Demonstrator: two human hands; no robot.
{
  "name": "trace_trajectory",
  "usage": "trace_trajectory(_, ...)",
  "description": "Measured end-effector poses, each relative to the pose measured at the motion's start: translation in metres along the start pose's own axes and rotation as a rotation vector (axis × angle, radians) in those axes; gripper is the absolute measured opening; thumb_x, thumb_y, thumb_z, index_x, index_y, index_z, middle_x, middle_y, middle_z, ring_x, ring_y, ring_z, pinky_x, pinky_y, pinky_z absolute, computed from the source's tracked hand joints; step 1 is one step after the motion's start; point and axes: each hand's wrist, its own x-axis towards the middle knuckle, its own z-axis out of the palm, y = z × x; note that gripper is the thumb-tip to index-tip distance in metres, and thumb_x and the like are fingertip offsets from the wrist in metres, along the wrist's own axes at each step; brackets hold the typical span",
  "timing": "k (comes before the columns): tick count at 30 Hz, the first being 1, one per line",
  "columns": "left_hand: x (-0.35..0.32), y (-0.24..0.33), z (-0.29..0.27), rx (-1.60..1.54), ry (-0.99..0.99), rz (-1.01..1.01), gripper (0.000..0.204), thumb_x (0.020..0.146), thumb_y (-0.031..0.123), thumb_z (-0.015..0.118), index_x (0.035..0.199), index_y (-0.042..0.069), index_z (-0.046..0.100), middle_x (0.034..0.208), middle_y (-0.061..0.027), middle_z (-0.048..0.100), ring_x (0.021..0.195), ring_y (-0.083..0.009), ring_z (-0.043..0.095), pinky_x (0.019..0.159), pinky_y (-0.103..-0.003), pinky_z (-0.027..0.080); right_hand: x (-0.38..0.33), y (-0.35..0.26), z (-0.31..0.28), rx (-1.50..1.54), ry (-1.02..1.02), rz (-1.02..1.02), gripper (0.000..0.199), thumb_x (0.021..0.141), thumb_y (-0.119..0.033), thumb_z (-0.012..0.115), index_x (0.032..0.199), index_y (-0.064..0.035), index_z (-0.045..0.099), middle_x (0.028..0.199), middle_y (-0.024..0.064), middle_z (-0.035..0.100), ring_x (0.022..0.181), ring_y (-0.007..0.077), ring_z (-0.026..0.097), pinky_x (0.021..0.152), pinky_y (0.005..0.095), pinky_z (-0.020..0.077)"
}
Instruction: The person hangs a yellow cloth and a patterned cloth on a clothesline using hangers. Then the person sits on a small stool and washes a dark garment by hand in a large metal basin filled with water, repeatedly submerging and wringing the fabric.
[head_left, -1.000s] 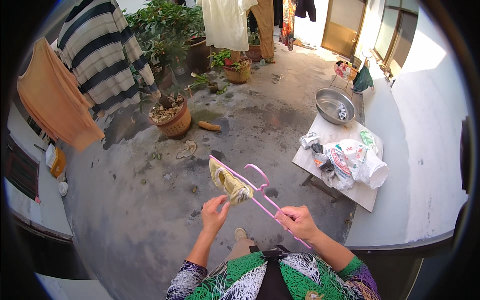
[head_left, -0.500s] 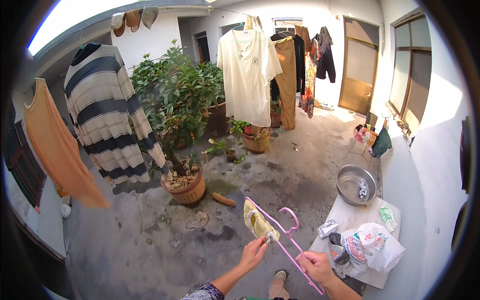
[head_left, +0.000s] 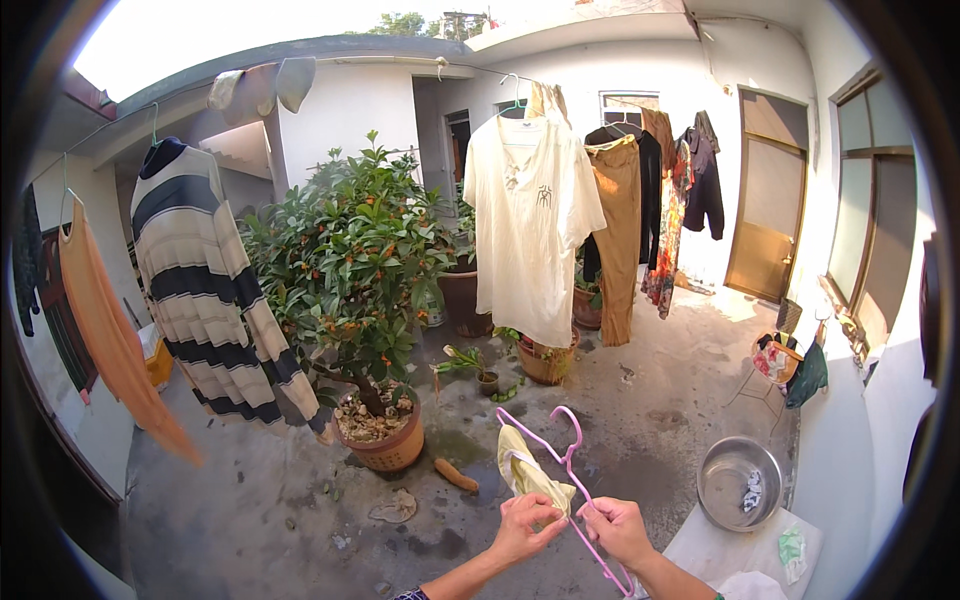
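A pink clothes hanger (head_left: 592, 540) is tilted in front of me, its hook up and to the right. My right hand (head_left: 617, 532) is closed around its lower bar. A small pale-yellow garment (head_left: 518, 463) with a light band hangs over the left end of the hanger; its exact kind does not show. My left hand (head_left: 528, 528) pinches the garment's lower edge by the bar, close beside my right hand.
At right, a metal basin (head_left: 738, 485) with small crumpled cloth stands by a pale tabletop (head_left: 690, 548). A potted fruit tree (head_left: 385, 440) grows at left. Ahead hang a cream T-shirt (head_left: 530, 240) and brown trousers (head_left: 617, 240); a striped sweater (head_left: 200, 290) and orange garment (head_left: 105, 310) hang left.
The view has tilted upward, showing more sky and less tabletop. My hands have come closer together; my right hand has moved up along the hanger, and my left hand stays on the garment.
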Motion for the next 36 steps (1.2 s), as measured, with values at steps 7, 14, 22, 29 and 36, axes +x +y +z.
trace_trajectory(7, 0.046, -0.083, -0.034, -0.546, 0.214, -0.243, 0.036, 0.090, 0.002, 0.058, 0.125, 0.001, 0.052, 0.108, -0.0066, 0.059, 0.093, -0.0135, 0.061, 0.079, -0.025, 0.049, 0.141, -0.062, -0.008, 0.060, -0.093, -0.074, 0.023, 0.096, -0.017, 0.054, 0.090, 0.0025, 0.065, 0.062, -0.0021, 0.053, 0.052, 0.0033, 0.043, 0.048, 0.0200, 0.0349)
trace_trajectory(14, 0.074, -0.207, -0.091, -0.635, 0.387, -0.666, 0.034, 0.091, 0.005, 0.056, 0.124, 0.002, 0.054, 0.094, -0.0090, 0.065, 0.078, -0.0154, 0.063, 0.072, -0.027, 0.052, 0.316, -0.184, -0.006, 0.321, -0.243, -0.050, 0.019, 0.096, -0.015, 0.050, 0.096, 0.0033, 0.056, 0.061, -0.0007, 0.050, 0.042, 0.0030, 0.037, 0.038, 0.0187, 0.0286)
trace_trajectory(22, 0.051, -0.335, -0.069, -0.693, 0.318, -0.716, 0.033, 0.091, 0.008, 0.058, 0.122, 0.000, 0.055, 0.083, -0.0065, 0.065, 0.066, -0.0116, 0.058, 0.058, -0.023, 0.046, 0.472, -0.296, 0.004, 0.205, -0.189, -0.244, 0.015, 0.094, -0.012, 0.049, 0.094, 0.0020, 0.056, 0.062, -0.0026, 0.047, 0.042, 0.0021, 0.033, 0.038, 0.0194, 0.0263)
trace_trajectory(29, 0.070, -0.339, -0.058, -0.646, 0.385, -0.767, 0.030, 0.091, 0.009, 0.056, 0.119, 0.000, 0.057, 0.079, -0.0066, 0.065, 0.064, -0.0108, 0.056, 0.056, -0.022, 0.044, 0.566, -0.372, 0.000, 0.091, -0.124, -0.386, 0.012, 0.094, -0.009, 0.049, 0.096, 0.0012, 0.055, 0.062, -0.0048, 0.049, 0.041, -0.0031, 0.033, 0.036, 0.0159, 0.0253)
trace_trajectory(36, 0.055, -0.362, -0.054, -0.604, 0.475, -0.883, 0.029, 0.091, 0.009, 0.055, 0.120, 0.003, 0.059, 0.081, -0.0061, 0.065, 0.063, -0.0107, 0.056, 0.054, -0.021, 0.044, 0.633, -0.417, 0.011, 0.072, -0.114, -0.467, 0.017, 0.093, -0.006, 0.041, 0.096, 0.0029, 0.055, 0.062, -0.0033, 0.049, 0.040, -0.0029, 0.033, 0.036, 0.0158, 0.0252)
